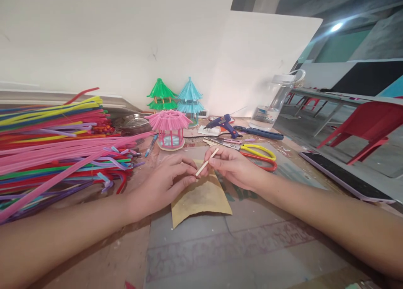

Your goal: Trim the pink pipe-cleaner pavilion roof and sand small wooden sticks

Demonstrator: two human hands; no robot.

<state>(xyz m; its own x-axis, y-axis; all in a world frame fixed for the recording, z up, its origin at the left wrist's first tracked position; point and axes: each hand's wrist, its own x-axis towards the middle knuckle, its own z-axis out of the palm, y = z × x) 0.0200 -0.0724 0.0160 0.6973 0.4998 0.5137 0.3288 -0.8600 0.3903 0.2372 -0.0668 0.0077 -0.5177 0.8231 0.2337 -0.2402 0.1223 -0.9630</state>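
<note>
My right hand (234,166) pinches a short pale wooden stick (207,162), which slants up to the right above a brown paper sheet (201,199). My left hand (166,184) lies over the sheet's left edge, its fingertips closed on the stick's lower end. Both hands meet at the middle of the table.
A big pile of coloured pipe cleaners (53,148) fills the left side. Pink (170,129), green (161,95) and blue (189,98) pavilion models stand behind. A blue glue gun (224,124), yellow scissors (256,151), a water bottle (270,108) and a phone (344,176) lie to the right.
</note>
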